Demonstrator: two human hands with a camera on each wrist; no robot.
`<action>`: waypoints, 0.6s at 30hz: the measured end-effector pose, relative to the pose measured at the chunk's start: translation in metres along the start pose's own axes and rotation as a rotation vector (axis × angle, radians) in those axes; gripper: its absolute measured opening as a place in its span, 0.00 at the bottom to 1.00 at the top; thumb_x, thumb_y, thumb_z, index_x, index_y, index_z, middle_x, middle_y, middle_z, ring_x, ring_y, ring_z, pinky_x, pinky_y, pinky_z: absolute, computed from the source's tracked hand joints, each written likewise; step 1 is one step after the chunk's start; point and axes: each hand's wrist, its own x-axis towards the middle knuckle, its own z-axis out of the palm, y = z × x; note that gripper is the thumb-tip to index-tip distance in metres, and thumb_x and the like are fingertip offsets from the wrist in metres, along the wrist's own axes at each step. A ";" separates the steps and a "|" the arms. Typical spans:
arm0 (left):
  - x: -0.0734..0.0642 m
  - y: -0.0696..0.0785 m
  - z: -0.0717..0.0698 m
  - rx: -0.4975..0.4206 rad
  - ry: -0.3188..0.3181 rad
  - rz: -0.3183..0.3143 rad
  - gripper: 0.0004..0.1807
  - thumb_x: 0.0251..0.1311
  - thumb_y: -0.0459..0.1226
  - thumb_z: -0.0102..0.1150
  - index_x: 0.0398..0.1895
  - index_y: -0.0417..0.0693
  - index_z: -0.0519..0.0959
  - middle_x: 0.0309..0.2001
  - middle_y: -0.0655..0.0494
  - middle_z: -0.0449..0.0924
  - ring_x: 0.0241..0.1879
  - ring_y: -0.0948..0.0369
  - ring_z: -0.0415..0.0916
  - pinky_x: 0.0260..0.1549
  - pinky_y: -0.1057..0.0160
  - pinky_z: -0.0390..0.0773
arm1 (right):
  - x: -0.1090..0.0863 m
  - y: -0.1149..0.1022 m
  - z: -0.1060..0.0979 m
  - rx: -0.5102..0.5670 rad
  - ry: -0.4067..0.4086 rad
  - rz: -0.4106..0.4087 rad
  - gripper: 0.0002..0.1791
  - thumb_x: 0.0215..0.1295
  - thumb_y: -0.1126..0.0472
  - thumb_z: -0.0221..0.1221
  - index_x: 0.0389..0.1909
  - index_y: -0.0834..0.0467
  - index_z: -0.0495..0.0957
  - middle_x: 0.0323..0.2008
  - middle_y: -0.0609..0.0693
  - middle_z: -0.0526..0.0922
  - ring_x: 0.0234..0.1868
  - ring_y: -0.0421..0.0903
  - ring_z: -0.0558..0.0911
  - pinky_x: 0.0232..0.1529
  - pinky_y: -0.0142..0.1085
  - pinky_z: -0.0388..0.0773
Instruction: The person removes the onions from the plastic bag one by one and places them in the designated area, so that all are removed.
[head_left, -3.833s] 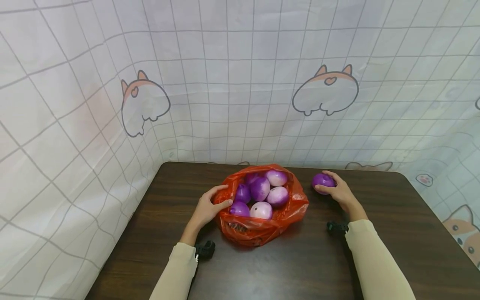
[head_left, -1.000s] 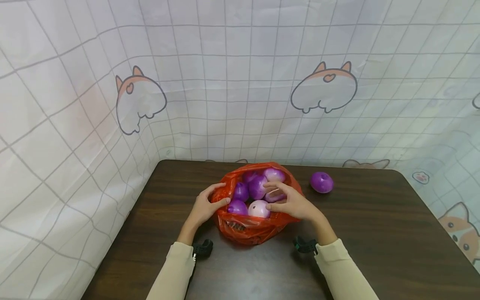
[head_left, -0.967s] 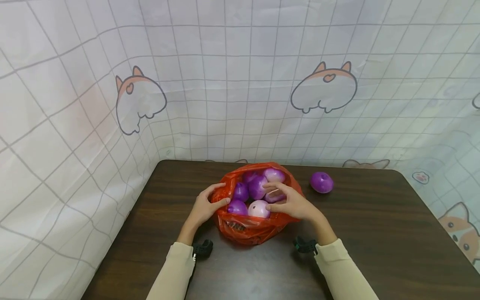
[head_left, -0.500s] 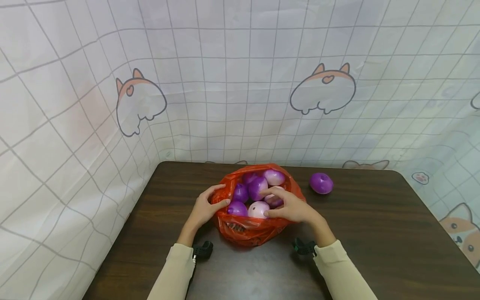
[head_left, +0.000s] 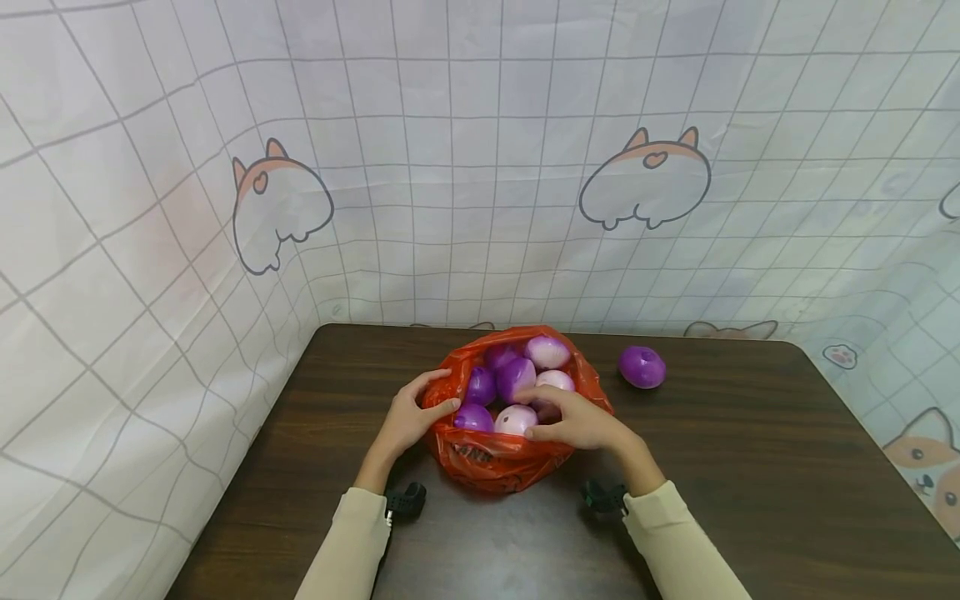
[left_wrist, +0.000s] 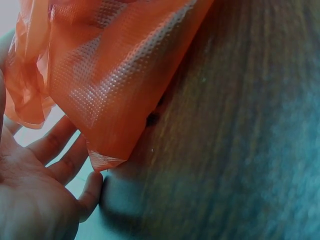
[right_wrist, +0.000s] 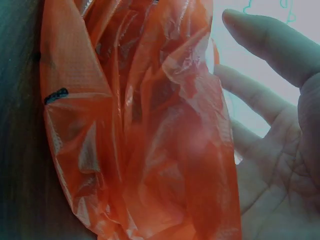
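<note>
A red plastic bag (head_left: pixel 487 468) stands with its mouth spread wide, holding several purple-and-white onions (head_left: pixel 516 379). At the bag's left side, my left hand (head_left: pixel 407 421) touches the rim with thumb and forefinger; its other fingers lie against the film in the left wrist view. My right hand (head_left: pixel 581 419) reaches over the bag's right rim, above a pale onion (head_left: pixel 555 381) it partly covers. Its thumb and fingers look apart in the right wrist view, where the red film (right_wrist: pixel 165 165) hides the fingertips. Beyond the bag to the right lies a single purple onion (head_left: pixel 642 367).
The dark wooden table (head_left: pixel 750 467) has its back edge just behind the bag. A white checked curtain (head_left: pixel 480 192) with dog drawings surrounds it. Both wrists carry a small black device (head_left: pixel 406 500).
Earlier the right hand held the lone onion at the right; that onion now lies on the table. The right hand has moved left over the bag, then slightly lower. The left hand stays.
</note>
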 end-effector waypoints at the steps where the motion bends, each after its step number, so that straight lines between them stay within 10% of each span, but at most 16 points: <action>1: 0.000 0.000 0.000 -0.002 0.000 0.001 0.29 0.49 0.58 0.68 0.58 0.76 0.73 0.56 0.60 0.76 0.54 0.54 0.76 0.52 0.50 0.79 | 0.000 0.001 0.001 0.001 0.002 0.005 0.29 0.63 0.52 0.63 0.64 0.56 0.70 0.62 0.52 0.74 0.59 0.50 0.75 0.58 0.50 0.75; 18: 0.000 0.000 0.001 -0.006 0.003 -0.011 0.29 0.49 0.58 0.69 0.57 0.77 0.73 0.55 0.60 0.77 0.53 0.54 0.76 0.52 0.50 0.78 | 0.005 0.004 0.012 -0.017 -0.016 0.116 0.30 0.61 0.48 0.63 0.64 0.50 0.70 0.61 0.47 0.74 0.56 0.47 0.76 0.57 0.47 0.75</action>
